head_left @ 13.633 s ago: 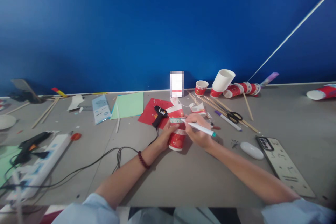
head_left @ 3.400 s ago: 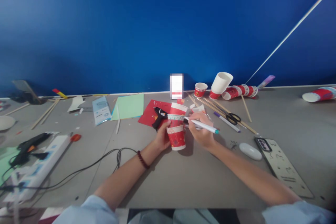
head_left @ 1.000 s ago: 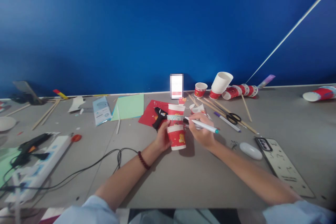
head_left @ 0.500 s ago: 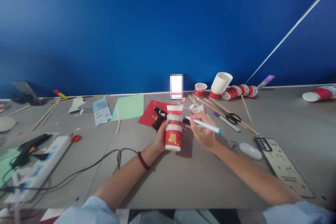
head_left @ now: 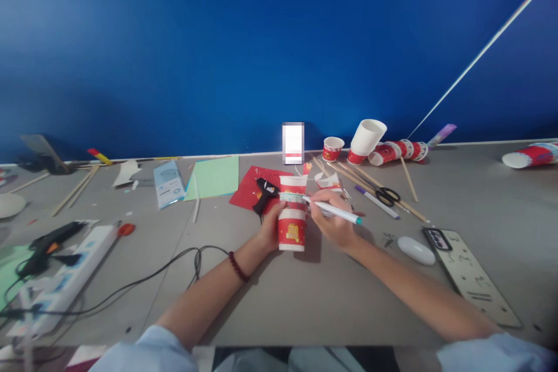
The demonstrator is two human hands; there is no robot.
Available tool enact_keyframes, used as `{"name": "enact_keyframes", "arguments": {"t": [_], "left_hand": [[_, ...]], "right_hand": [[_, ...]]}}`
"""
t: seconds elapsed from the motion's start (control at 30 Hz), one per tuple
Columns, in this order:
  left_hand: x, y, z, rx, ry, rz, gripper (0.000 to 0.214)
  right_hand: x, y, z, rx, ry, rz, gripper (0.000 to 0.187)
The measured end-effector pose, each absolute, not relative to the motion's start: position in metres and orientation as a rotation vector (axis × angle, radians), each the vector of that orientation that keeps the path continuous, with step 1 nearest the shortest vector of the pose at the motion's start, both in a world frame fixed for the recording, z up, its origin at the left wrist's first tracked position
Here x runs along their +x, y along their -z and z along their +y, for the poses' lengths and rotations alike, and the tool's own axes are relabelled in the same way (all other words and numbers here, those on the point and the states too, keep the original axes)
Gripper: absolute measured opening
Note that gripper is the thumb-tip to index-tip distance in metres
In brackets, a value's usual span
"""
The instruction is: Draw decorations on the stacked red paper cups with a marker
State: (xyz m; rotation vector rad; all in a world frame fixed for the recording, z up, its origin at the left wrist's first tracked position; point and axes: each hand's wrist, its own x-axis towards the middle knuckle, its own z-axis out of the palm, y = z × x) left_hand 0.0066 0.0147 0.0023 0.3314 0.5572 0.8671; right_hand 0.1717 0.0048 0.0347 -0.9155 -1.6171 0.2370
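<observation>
Two red-and-white paper cups [head_left: 292, 231], joined one above the other, are upright in front of me. My left hand [head_left: 271, 226] wraps round their left side, its thumb near the middle. A white marker with a teal end [head_left: 337, 210] is pinched in my right hand [head_left: 333, 224]; its tip is at the right edge of the upper cup, where a teal pattern runs round. Whether the tip touches the cup I cannot tell. Just behind my left hand lies a black glue gun [head_left: 265, 195] on red paper [head_left: 241, 195].
Scissors [head_left: 387, 195], a purple marker [head_left: 377, 202] and wooden sticks lie to the right, with a white mouse [head_left: 416, 250] and a phone [head_left: 475, 279] nearer. More paper cups [head_left: 368, 138] stand behind. At left are green paper [head_left: 213, 177], a power strip [head_left: 72, 279] and a looping cable [head_left: 143, 282].
The cups have shifted slightly right in my left hand. My right hand has brought the marker a little left and down, so its tip is now at the upper cup's edge.
</observation>
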Motion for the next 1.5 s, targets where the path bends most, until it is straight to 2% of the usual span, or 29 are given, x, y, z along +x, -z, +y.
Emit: {"name": "enact_keyframes", "arguments": {"t": [1.5], "left_hand": [[0.0079,-0.0022,0.0159,0.303,-0.851,0.647,0.032]], "right_hand": [[0.1721,-0.0311,0.0039,-1.012,-0.287,-1.622,0.003]]}}
